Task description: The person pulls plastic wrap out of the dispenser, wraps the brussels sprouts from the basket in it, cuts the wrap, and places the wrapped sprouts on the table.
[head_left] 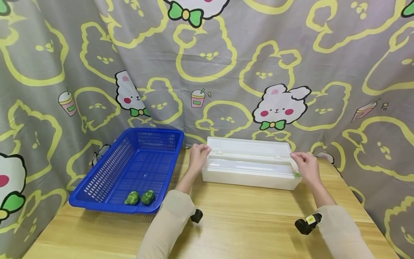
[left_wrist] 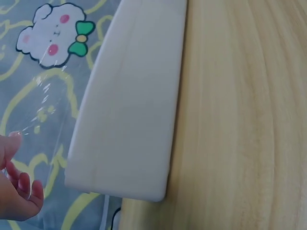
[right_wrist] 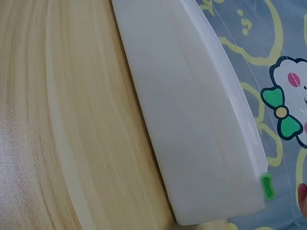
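Observation:
A long white cling film dispenser (head_left: 250, 181) lies on the table with its lid (head_left: 249, 146) raised at the back. Inside it a roll of film (head_left: 249, 166) shows, and a small green cutter slider (head_left: 296, 175) sits at its right end. My left hand (head_left: 198, 156) is at the left end, thumb and fingertips pinching clear cling film (left_wrist: 45, 96), which stretches taut in the left wrist view. At the opposite end my right hand (head_left: 307, 167) pinches the film's other side, fingertips near the lid's corner. In the right wrist view only a fingertip shows at the edge.
To the left stands a blue plastic basket (head_left: 176, 163) with perforated sides. Two small round green vegetables (head_left: 132, 198) lie at its near end. The wooden table (head_left: 245, 223) meets a grey patterned curtain (head_left: 223, 118) behind. Each wrist carries a black camera (head_left: 305, 226).

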A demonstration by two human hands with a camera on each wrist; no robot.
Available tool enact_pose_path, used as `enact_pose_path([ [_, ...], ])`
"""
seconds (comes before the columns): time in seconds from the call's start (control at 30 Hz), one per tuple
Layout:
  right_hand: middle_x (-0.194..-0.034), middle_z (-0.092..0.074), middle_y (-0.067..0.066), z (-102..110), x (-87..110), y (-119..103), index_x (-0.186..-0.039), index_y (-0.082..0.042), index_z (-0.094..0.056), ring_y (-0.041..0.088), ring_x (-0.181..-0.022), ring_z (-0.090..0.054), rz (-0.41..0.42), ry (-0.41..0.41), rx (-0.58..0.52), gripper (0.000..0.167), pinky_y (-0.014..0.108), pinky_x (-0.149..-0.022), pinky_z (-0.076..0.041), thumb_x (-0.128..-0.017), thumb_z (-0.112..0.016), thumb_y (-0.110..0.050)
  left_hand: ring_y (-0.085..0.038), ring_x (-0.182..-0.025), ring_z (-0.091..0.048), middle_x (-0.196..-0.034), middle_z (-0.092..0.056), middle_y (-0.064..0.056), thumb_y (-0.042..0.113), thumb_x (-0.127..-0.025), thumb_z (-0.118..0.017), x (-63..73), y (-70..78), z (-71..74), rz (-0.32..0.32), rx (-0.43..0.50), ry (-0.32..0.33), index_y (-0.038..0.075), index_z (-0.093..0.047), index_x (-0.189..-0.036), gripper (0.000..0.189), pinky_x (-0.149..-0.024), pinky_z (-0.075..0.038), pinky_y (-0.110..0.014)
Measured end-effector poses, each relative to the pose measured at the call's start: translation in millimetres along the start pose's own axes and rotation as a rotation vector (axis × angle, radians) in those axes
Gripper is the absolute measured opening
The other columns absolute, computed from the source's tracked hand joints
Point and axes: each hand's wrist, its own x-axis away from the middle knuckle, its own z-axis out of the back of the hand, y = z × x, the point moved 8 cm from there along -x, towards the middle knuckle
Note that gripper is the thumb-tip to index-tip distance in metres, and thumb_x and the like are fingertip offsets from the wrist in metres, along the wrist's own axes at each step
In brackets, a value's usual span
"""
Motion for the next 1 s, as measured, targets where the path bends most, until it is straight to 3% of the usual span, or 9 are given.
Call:
enact_pose_path([
  [0.1, -0.065, -0.037, -0.003, 3.1, -0.8, -2.2, -0.093, 0.010, -0.065, 0.003, -0.060, -0.032, -0.015, 0.013, -0.018, 0.026, 0.020, -0.055, -0.028, -0.087, -0.062, -0.015, -0.020, -0.072, -0.040, -0.070, -0.043, -0.004, 0.008, -0.080, -0.065, -1.9, 2.9, 2.3, 0.014, 0.021, 0.002, -0.002, -0.068, -0.081, 0.010, -0.069, -0.032, -0.030],
  [0.37, -0.065, -0.039, -0.008, 9.8, -3.1, -4.2, -0.095, 0.011, -0.065, 0.005, -0.063, -0.034, -0.058, 0.040, -0.085, 0.026, 0.019, -0.057, -0.029, -0.086, -0.063, -0.014, -0.014, -0.070, -0.036, -0.070, -0.036, 0.001, 0.010, -0.082, -0.065, -4.4, 5.2, 6.9, 0.134, 0.122, -0.004, -0.001, -0.069, -0.088, 0.013, -0.063, -0.030, -0.025],
  [0.53, -0.065, -0.041, -0.011, 13.7, -3.7, -1.6, -0.080, -0.015, -0.072, 0.005, -0.066, -0.035, -0.111, 0.050, -0.185, 0.007, 0.018, -0.058, -0.031, -0.084, -0.066, -0.016, -0.014, -0.068, -0.035, -0.070, -0.036, 0.001, 0.010, -0.082, -0.066, -4.6, 9.9, 11.2, 0.132, 0.155, 0.026, -0.002, -0.069, -0.088, 0.014, -0.062, -0.030, -0.025],
  [0.63, -0.066, -0.043, -0.014, 16.4, -3.3, -1.3, -0.074, -0.028, -0.070, 0.005, -0.067, -0.036, -0.126, 0.053, -0.216, 0.015, 0.016, -0.058, -0.031, -0.084, -0.066, -0.017, -0.013, -0.068, -0.035, -0.069, -0.036, 0.001, 0.010, -0.082, -0.066, -4.4, 12.3, 13.7, 0.131, 0.173, 0.041, -0.002, -0.069, -0.087, 0.014, -0.062, -0.030, -0.025],
  [0.87, -0.070, -0.055, -0.022, 19.7, -2.1, -3.7, -0.078, -0.020, -0.074, 0.000, -0.072, -0.045, -0.147, 0.062, -0.332, 0.012, 0.010, -0.062, -0.037, -0.083, -0.067, -0.012, -0.012, -0.067, -0.036, -0.069, -0.039, 0.002, 0.009, -0.080, -0.068, -5.4, 16.6, 17.3, 0.140, 0.217, 0.055, -0.003, -0.069, -0.088, 0.014, -0.063, -0.030, -0.023],
  [1.0, -0.072, -0.058, -0.023, 20.0, -0.6, -6.4, -0.077, -0.025, -0.072, -0.002, -0.074, -0.048, -0.165, 0.033, -0.401, 0.016, 0.010, -0.063, -0.037, -0.084, -0.065, -0.012, -0.011, -0.067, -0.036, -0.069, -0.041, 0.002, 0.007, -0.080, -0.068, -6.5, 18.3, 18.8, 0.144, 0.238, 0.059, -0.004, -0.069, -0.088, 0.014, -0.063, -0.031, -0.023],
])
